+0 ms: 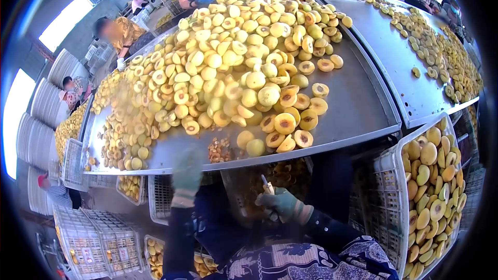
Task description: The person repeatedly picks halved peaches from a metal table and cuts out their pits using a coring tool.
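- Small labels [87, 254] sit on the stacked crates [66, 228] at near left, their writing too small to read.
- The right hand [282, 203], in a green glove, is curled closed around a small pointed tool [267, 185], its tip up, near the table's near edge.
- The left hand [187, 170], also gloved, is a blur at that edge; I can't tell whether its fingers are spread or pinching anything.
- Halved yellow fruit [228, 57] lies heaped across the metal table [358, 93], beyond both hands.
- Loose pits [219, 150] lie just right of the left hand.
- More halves fill a crate [386, 192] at near right.
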The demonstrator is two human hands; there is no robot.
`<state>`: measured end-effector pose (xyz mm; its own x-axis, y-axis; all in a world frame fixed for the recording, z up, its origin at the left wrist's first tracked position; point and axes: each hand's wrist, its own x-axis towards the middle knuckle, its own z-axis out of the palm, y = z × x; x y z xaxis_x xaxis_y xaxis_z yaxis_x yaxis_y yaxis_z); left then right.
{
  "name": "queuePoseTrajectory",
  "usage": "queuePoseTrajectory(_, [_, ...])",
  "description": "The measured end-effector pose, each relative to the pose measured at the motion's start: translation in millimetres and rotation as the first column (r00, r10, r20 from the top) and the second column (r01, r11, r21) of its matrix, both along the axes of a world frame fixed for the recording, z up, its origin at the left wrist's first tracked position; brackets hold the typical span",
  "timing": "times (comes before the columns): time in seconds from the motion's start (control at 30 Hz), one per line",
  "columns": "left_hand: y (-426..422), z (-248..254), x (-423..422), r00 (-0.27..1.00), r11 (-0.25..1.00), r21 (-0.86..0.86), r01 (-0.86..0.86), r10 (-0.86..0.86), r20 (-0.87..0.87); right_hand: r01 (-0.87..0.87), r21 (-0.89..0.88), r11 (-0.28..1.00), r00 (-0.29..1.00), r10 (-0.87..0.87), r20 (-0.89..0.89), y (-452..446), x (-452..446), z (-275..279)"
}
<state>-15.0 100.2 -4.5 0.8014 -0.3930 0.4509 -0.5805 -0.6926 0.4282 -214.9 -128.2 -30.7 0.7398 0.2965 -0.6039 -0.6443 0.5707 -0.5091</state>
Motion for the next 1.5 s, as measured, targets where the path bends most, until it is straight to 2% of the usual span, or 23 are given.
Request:
queuePoseTrajectory(0.03, [-49,24,-17,0.954,0.992,-0.114,0.058,-0.089,-0.287,-0.029,-0.065,0.997,0.999,0.031,0.033,1,-1,0])
queuePoseTrajectory(0.07, [-75,17,-16,0.974,0.983,0.064,0.174,-0.162,-0.16,-0.052,-0.133,0.99,0.996,0.061,0.065,1,-2,-1])
queuePoseTrajectory(0.1, [-115,45,-29,0.889,0.961,0.247,0.121,0.006,-0.459,-0.046,-0.161,0.986,0.994,0.061,0.092,2,-4,-6])
queuePoseTrajectory(0.17, [-158,28,-28,0.852,0.873,0.447,0.194,0.076,-0.517,0.004,-0.157,0.988,0.993,0.014,0.114,1,-10,-15])
queuePoseTrajectory(0.27, [-174,-17,-11,0.916,0.852,0.468,0.234,-0.031,-0.401,0.035,-0.176,0.984,0.997,-0.022,0.074,-5,-15,-7])
queuePoseTrajectory(0.4, [-166,1,-11,0.894,0.882,0.406,0.241,-0.038,-0.447,0.058,-0.236,0.97,0.998,-0.05,0.042,-17,-17,13])
queuePoseTrajectory(0.53, [-148,4,-6,0.824,0.962,0.151,0.225,-0.106,-0.557,0.226,-0.164,0.96,0.966,-0.199,0.167,-15,-10,18])
queuePoseTrajectory(0.6, [-152,-11,-11,0.836,0.926,0.208,0.314,-0.166,-0.524,0.293,0.017,0.956,0.951,-0.293,0.097,-7,-3,9])
queuePoseTrajectory(0.63, [-157,-9,-14,0.835,0.929,0.219,0.299,-0.144,-0.531,0.244,-0.075,0.967,0.96,-0.23,0.162,-6,-3,7])
queuePoseTrajectory(0.67, [-156,-42,-4,0.795,0.955,0.052,0.29,-0.21,-0.569,0.202,-0.167,0.965,0.96,-0.161,0.228,-4,-4,6])
queuePoseTrajectory(0.73, [-174,-19,-4,0.842,0.853,0.463,0.241,0.053,-0.537,0.201,-0.182,0.963,0.977,-0.182,0.113,4,-7,18])
queuePoseTrajectory(0.8, [-181,-10,-6,0.839,0.799,0.564,0.209,0.15,-0.523,0.11,-0.217,0.97,0.991,-0.089,0.104,5,-18,19])
queuePoseTrajectory(0.9, [-157,-17,-3,0.906,0.92,0.347,0.181,-0.019,-0.423,0.115,-0.272,0.955,0.988,-0.081,0.132,-1,-20,27])
queuePoseTrajectory(0.97, [-138,6,-10,0.914,0.982,0.183,0.052,0.027,-0.406,0.156,-0.304,0.94,0.982,-0.116,0.148,-3,-24,29])
queuePoseTrajectory(1.0, [-129,-17,-4,0.893,0.966,-0.237,0.101,-0.194,-0.406,0.187,-0.298,0.936,0.98,-0.158,0.118,-4,-24,30])
queuePoseTrajectory(1.03, [-118,15,-16,0.76,0.911,-0.41,0.044,-0.297,-0.578,0.196,-0.19,0.962,0.977,-0.175,0.12,-6,-22,25])
queuePoseTrajectory(1.1, [-100,14,-24,0.513,0.592,-0.779,-0.206,-0.613,-0.602,0.207,-0.105,0.973,0.97,-0.19,0.154,-2,-18,36])
queuePoseTrajectory(1.17, [-78,6,-31,0.21,0.325,-0.908,-0.263,-0.9,-0.383,0.197,-0.202,0.959,0.971,-0.162,0.176,8,-8,66])
queuePoseTrajectory(1.2, [-66,12,-49,0.151,0.192,-0.937,-0.292,-0.958,-0.243,0.184,-0.267,0.946,0.976,-0.144,0.161,14,-5,75])
queuePoseTrajectory(1.3, [-60,18,-85,0.228,0.137,-0.93,-0.341,-0.948,-0.224,0.187,-0.304,0.934,0.956,-0.103,0.273,29,5,66])
queuePoseTrajectory(1.33, [-57,12,-93,0.117,0.054,-0.875,-0.482,-0.985,-0.125,0.181,-0.333,0.926,0.952,-0.08,0.295,35,8,67])
queuePoseTrajectory(1.4, [-62,31,-112,0.238,0.064,-0.85,-0.523,-0.947,-0.217,0.1,-0.399,0.912,0.967,0.005,0.253,41,9,66])
queuePoseTrajectory(1.5, [-57,20,-117,0.435,0.265,-0.916,-0.3,-0.817,-0.379,0.188,-0.489,0.852,0.908,0.04,0.417,46,7,54])
